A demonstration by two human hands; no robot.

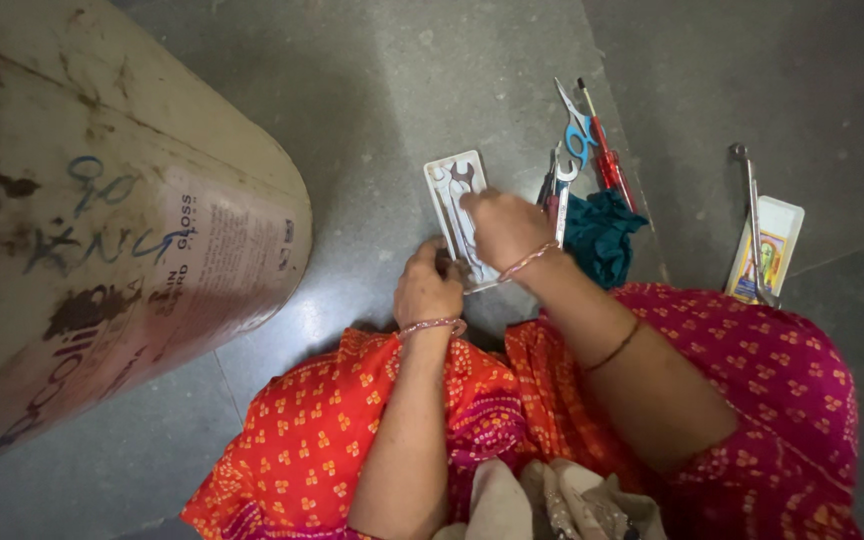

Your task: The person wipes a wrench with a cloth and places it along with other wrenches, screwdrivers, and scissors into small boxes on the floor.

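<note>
Tool tray (449, 190): a flat white plastic tray lying on the grey floor (382, 100) just ahead of the seated person's knees, holding small metal spanners in moulded slots.

Nearest, the left hand (428, 288) pinches the tray's near corner, fingers curled shut on its edge, steadying it. The right hand (500, 228) rests on top of the tray's middle, fingers bent down onto the tools; whether it has one gripped, I cannot tell.

Step in hand, as I judge: picking a tool out of the tray. Next move calls for the tray staying pinned while one piece is lifted clear.

Beyond: teal cloth (602, 232), blue-handled scissors (576, 140), red screwdriver (604, 150). Far left, a large pale drum (102, 220).
</note>
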